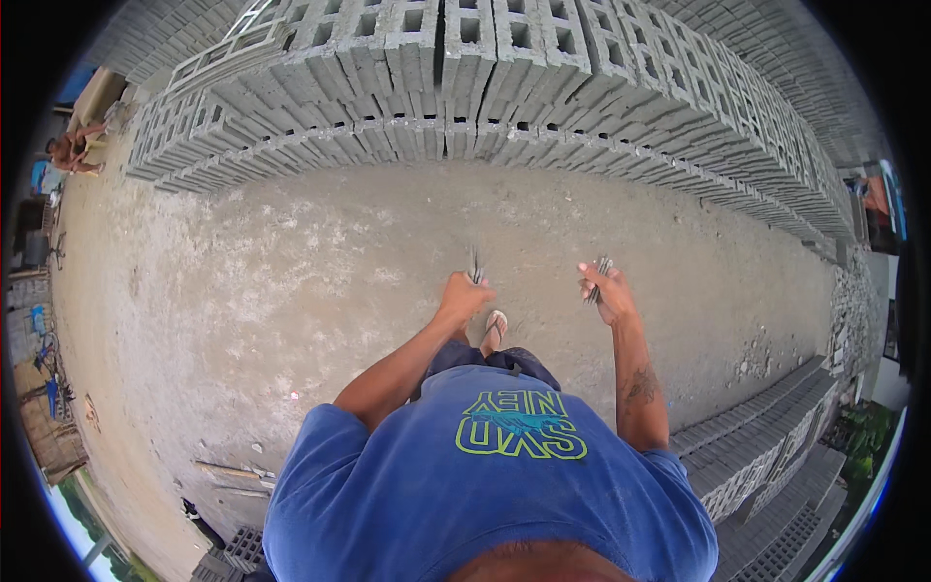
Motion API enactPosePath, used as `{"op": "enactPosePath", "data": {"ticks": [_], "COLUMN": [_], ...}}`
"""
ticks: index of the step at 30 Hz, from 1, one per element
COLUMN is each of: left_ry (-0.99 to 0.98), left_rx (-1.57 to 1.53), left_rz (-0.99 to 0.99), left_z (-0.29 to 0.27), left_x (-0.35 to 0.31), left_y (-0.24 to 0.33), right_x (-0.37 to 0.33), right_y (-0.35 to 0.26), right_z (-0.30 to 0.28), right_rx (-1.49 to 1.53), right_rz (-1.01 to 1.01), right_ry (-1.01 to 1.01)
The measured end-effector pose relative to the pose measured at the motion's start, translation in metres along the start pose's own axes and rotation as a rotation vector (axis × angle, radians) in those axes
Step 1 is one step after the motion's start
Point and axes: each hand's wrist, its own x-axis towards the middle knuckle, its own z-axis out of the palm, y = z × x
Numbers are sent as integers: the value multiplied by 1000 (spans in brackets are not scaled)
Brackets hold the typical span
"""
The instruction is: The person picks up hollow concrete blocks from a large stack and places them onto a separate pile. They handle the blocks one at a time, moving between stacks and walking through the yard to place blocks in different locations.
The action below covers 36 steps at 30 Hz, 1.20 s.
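Closest to the camera, filling the lower centre of the frame: a blue T-shirt (485,495), seen from above. Past its hem, dark shorts (529,364) and one sandalled foot (495,332), planted on bare, dusty ground (388,252).

At the centre of the frame, the left hand (465,294), wrapped around a slim grey piece (476,271) that points toward the top of the frame, blurred. Right of centre, well apart from it, the right hand (612,295), with fingers (590,273) curled narrowly around a small bundle of thin grey strips (601,276). Too small and blurred to tell exactly what kind of object in either grip.

Across the upper frame, hollow concrete blocks (514,87), packed side by side in long, tiered rows. At the lower right, further block rows (766,412); at the right edge, a heap of rubble (847,310). At the far upper left, another person (73,152), well away from both hands.

As for progress, judging from this view: both pieces already in hand, neither one set down; many blocks already stacked, none in either grip. Cannot tell how much is left, nor whether the stacked rows count as finished.
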Motion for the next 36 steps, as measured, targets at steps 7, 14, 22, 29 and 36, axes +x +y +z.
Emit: {"op": "enactPosePath", "data": {"ticks": [7,14,22,29,36], "left_ry": [-54,180,220,451,292], "left_rx": [320,736,927,137,-527], "left_rz": [128,304,471,341,-66], "left_z": [5,-51,-169,-376,-475], "left_x": [-10,-11,-36,-36,11], "left_y": [25,39,64,17,-37], "right_x": [-13,19,14,2,-32], "right_y": [81,106,57,-36,-151], "right_z": [32,140,283,432,565], "right_rx": [368,658,508,411,308], "right_rz": [80,87,99,34,-18], "right_ry": [-303,-630,-631,-912,-1413]}}
